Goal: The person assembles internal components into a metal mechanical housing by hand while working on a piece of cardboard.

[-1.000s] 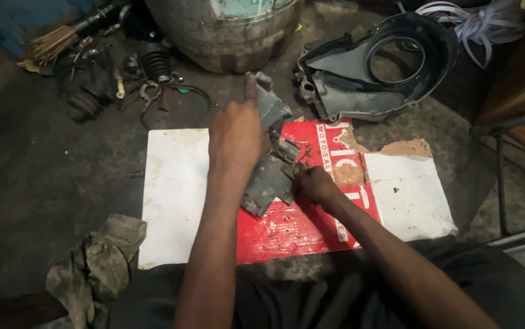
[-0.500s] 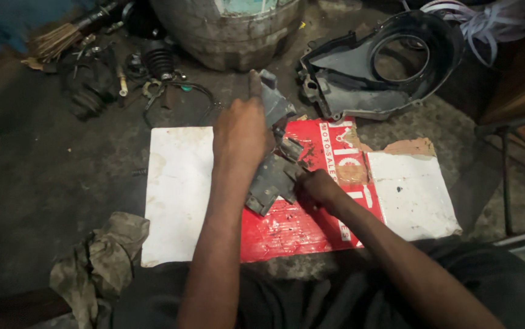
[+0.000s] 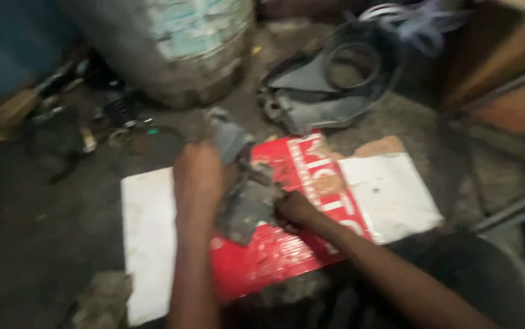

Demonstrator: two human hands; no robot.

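Left hand (image 3: 196,176) clasps the grey metal part (image 3: 247,198) over the red-and-white board (image 3: 287,256) — grip closed round it. Right hand (image 3: 296,210) touches the part's right edge — its grip cannot be told.

floor (image 3: 43,244): dark, grimy concrete | drum (image 3: 177,42): grey, behind | wooden furniture (image 3: 512,79): right | light: dim

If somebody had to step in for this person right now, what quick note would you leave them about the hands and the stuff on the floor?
Left hand: resting on top of the grey metal part, steadying it.
Right hand: at the part's right edge, fingers curled; the blur hides whether it pinches anything.
The part lies on a red and white board on the floor. A black cover lies beyond it, a drum behind, small parts to the left.
Done or left: the picture is too blurred to tell.
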